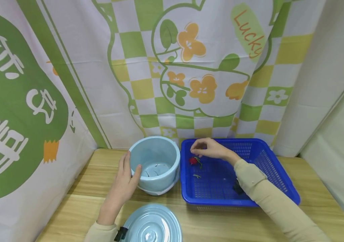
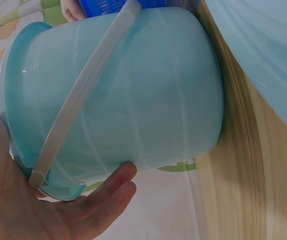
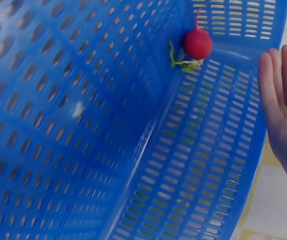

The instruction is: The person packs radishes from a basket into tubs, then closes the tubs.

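My left hand point(image 1: 125, 183) holds the left side of the light blue bucket point(image 1: 160, 183), thumb over the rim and fingers along the outer wall. The bucket stands upright with a few thin dark strands at its bottom; its pale handle point(image 2: 83, 92) hangs down. Over the left part of the blue plastic basket point(image 1: 185, 185) is my right hand point(image 1: 209, 148), its fingers loosely bent. Just below those fingertips a red radish point(image 1: 193, 161) with a bit of green stem lies in the basket. In the right wrist view the radish point(image 3: 198, 44) is apart from the hand point(image 3: 283, 95).
A light blue lid point(image 1: 152, 225) lies on the wooden table point(image 1: 78, 205) in front of the bucket. A small green scrap point(image 1: 197, 176) is on the basket floor. A black object point(image 1: 238, 187) shows beside the right sleeve. Printed cloth point(image 1: 147, 53) hangs behind.
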A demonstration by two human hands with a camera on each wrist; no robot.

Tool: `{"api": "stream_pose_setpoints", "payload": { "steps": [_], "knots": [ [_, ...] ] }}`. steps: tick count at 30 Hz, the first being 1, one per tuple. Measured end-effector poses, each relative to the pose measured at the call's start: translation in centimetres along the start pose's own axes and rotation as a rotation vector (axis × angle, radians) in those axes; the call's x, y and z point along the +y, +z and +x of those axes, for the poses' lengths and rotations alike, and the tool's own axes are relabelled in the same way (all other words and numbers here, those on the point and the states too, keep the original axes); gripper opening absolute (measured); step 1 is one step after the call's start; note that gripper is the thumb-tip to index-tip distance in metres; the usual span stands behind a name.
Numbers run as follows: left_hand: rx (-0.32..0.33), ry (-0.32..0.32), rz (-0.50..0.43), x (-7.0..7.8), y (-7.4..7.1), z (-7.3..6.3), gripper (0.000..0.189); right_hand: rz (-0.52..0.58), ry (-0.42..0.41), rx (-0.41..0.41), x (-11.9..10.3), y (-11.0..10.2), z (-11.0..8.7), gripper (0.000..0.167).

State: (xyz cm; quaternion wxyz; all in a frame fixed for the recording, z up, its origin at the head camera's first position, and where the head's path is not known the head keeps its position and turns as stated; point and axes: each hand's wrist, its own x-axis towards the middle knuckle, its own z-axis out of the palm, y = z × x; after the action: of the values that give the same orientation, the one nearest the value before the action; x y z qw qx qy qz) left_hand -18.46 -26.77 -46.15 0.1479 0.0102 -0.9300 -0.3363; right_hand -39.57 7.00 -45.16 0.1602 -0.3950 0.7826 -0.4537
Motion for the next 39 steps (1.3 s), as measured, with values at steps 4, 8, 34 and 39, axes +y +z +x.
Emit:
{"api": "stream_pose_setpoints", "payload": {
  "steps": [4,8,34,39],
  "knots": [
    [0.0,-0.004,0.004,0.0,0.0,0.0,0.082,-0.106,-0.024,-0.006,0.5,-0.1,-0.3,0.026],
    [0.001,-0.007,0.006,0.0,0.0,0.0,0.082,-0.18,-0.028,-0.005,0.8,-0.1,-0.4,0.026],
    [-0.009,-0.009,-0.005,0.0,0.0,-0.1,0.083,-0.468,-0.068,-0.122,2.5,1.9,-0.9,0.05],
    [-0.008,-0.007,-0.012,0.1,-0.1,-0.1,0.082,-0.595,-0.116,-0.126,2.5,2.5,-0.8,0.054]
  ]
}}
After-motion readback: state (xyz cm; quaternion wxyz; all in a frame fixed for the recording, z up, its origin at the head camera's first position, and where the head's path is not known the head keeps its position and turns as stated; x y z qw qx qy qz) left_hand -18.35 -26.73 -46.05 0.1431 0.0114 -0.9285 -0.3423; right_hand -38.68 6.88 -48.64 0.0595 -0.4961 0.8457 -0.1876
